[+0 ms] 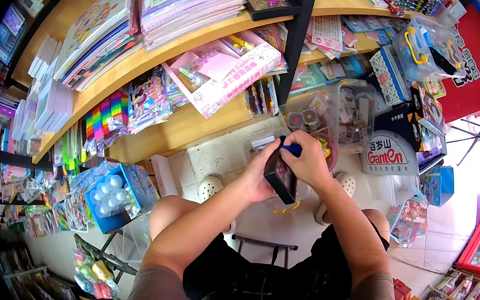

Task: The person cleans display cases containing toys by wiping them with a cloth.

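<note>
My left hand (259, 177) is wrapped around a black rectangular box (283, 185), held tilted over my lap. Its inside is dark and hard to make out. My right hand (309, 160) is closed at the box's upper end, gripping a small blue object (292, 147) whose kind I cannot make out. That object touches or lies just above the box's edge. Below and beyond my hands stand clear plastic bins, one with round items (302, 119) in it. A similar black tray (271, 2) rests on the shelf above.
Wooden shelves (121, 59) with stacked books and an open pink box (231, 82) stand ahead. To the right are a Ganten carton (385, 155) and a clear bin with a yellow handle (428, 49). A blue box of clear round things (115, 196) stands left.
</note>
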Action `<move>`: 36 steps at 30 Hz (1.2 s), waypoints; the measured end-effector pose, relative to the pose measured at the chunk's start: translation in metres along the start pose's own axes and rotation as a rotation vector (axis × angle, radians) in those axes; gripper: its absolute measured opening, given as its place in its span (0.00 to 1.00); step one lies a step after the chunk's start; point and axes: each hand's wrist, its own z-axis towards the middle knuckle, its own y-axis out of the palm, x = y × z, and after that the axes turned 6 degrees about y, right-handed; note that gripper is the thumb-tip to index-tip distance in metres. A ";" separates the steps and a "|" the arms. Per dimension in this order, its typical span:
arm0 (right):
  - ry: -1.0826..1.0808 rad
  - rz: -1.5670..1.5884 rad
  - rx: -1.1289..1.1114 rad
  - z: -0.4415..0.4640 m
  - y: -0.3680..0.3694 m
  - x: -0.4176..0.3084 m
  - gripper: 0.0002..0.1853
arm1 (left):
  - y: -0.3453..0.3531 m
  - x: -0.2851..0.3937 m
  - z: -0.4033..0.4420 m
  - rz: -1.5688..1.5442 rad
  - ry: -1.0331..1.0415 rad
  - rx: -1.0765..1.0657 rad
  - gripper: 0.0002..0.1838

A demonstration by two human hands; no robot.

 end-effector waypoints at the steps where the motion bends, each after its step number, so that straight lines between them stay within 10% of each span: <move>1: 0.024 0.023 0.014 -0.001 0.002 0.002 0.08 | 0.002 0.000 -0.001 0.013 0.016 0.016 0.23; 23: 0.096 0.003 -0.045 -0.011 -0.006 0.020 0.09 | 0.022 0.012 -0.017 0.165 0.126 0.098 0.25; 36: 0.341 -0.030 -0.089 -0.014 -0.006 0.022 0.14 | 0.020 -0.002 -0.018 0.757 0.443 -0.012 0.16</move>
